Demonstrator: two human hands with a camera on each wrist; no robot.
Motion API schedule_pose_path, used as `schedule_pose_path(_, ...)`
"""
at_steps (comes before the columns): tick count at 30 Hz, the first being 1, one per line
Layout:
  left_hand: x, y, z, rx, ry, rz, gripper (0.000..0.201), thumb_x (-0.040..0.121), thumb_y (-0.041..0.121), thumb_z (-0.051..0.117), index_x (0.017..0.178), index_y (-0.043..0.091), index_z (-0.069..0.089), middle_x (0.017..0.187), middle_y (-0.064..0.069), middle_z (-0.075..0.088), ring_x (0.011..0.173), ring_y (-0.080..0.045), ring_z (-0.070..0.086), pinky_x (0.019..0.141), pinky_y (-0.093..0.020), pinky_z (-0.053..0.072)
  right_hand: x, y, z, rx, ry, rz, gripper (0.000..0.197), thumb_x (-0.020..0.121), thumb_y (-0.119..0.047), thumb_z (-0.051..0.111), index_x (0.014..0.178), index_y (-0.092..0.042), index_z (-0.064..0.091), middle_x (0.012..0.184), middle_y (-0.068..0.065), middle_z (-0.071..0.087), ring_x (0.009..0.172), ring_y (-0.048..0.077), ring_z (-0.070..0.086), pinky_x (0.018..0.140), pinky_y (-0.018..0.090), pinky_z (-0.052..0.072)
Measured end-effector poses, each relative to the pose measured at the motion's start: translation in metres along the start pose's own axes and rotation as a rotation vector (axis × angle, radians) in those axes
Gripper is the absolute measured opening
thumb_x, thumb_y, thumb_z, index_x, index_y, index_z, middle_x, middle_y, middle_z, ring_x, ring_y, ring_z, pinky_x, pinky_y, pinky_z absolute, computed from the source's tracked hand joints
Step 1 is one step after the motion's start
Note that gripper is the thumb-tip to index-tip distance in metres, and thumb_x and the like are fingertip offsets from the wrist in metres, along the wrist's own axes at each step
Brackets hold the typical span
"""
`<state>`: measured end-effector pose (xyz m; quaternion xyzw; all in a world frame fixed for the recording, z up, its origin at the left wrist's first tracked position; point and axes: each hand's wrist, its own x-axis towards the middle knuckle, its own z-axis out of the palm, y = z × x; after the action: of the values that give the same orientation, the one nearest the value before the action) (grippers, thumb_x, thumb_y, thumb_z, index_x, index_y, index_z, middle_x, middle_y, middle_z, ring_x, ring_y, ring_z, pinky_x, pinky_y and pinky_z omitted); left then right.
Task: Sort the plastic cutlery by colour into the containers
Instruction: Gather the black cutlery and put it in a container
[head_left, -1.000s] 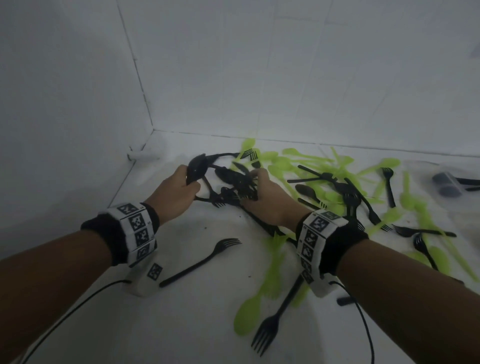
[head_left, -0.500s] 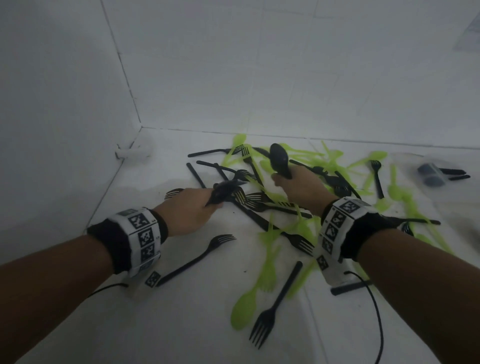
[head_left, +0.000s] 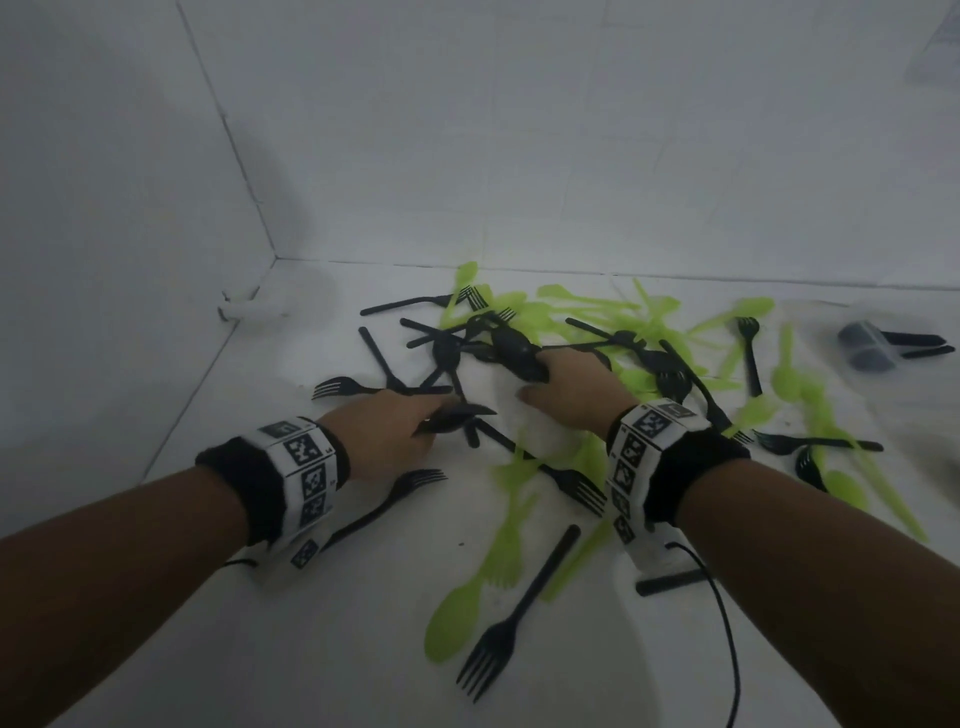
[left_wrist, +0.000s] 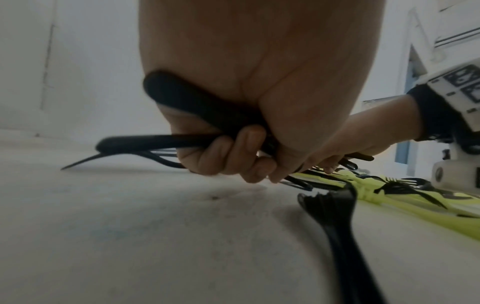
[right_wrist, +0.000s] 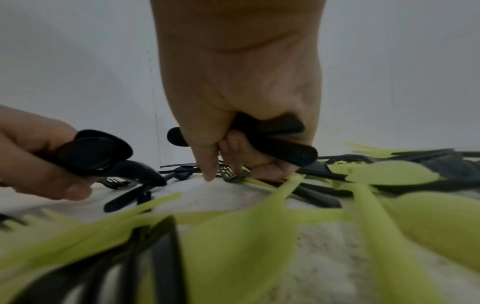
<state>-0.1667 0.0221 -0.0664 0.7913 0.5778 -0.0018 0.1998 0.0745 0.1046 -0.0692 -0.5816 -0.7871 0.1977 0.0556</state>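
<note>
Black and lime-green plastic forks and spoons lie in a heap on the white surface (head_left: 363, 649). My left hand (head_left: 410, 421) is low over it, fingers curled round a bundle of black cutlery (head_left: 457, 414); the left wrist view shows the handles (left_wrist: 155, 142) sticking out of the fist (left_wrist: 233, 162). My right hand (head_left: 540, 382) grips black spoons (head_left: 514, 353) at the heap's middle, and in the right wrist view its fingers (right_wrist: 233, 164) wrap black handles (right_wrist: 283, 148) just above the green pieces (right_wrist: 233, 236).
A clear container (head_left: 867, 345) holding black cutlery stands at the far right. White walls close in at the left and back, with a small white fitting (head_left: 249, 306) in the corner. Loose black forks (head_left: 498, 644) and a green spoon (head_left: 452, 623) lie near me.
The hands, together on a black bundle a second ago, have parted. The right hand has dropped from a raised spot down to the heap with its spoons. The left hand stays low.
</note>
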Motion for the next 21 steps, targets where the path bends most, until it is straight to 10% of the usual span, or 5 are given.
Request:
schedule_pose_path(4,0.001,0.005,0.004,-0.08,0.076,-0.077,0.006,0.104,0.033,0.047,0.1,0.032,0.051,0.083,0.009,0.061,0.076,-0.018,0.061,0.069,-0.034,0.048,0.005,0.006,-0.001,0.148,0.043,-0.024,0.018,0.096,-0.035,0.063,0.098,-0.017,0.065,0.086,0.0,0.066,0.081,0.022,0.063,0.063,0.03,0.044)
schedule_pose_path(9,0.017,0.022,-0.001,-0.161,0.249,-0.213,0.019,0.107,0.036,0.043,0.099,0.022,0.052,0.078,0.004,0.058,0.073,-0.018,0.058,0.061,-0.032,0.038,0.009,0.012,-0.007,0.495,0.094,0.102,0.024,0.097,-0.03,0.053,0.086,-0.01,0.058,0.074,0.003,0.057,0.065,0.023,0.051,0.058,0.033,0.036)
schedule_pose_path(14,0.056,0.035,-0.007,-0.128,0.113,-0.377,0.044,0.097,0.062,0.052,0.094,0.018,0.058,0.089,-0.001,0.062,0.087,-0.021,0.061,0.075,-0.033,0.048,0.014,0.028,-0.019,0.617,0.143,0.14,0.026,0.097,-0.02,0.052,0.074,-0.016,0.039,0.061,-0.001,0.039,0.056,0.019,0.037,0.057,0.033,0.031)
schedule_pose_path(21,0.057,0.038,-0.009,-0.266,0.072,-0.467,0.029,0.096,0.035,0.058,0.076,0.015,0.055,0.08,-0.005,0.061,0.081,-0.025,0.06,0.067,-0.03,0.043,0.015,0.061,-0.037,0.483,0.151,0.137,0.022,0.093,-0.019,0.054,0.071,-0.019,0.054,0.066,0.004,0.059,0.06,0.023,0.053,0.06,0.032,0.042)
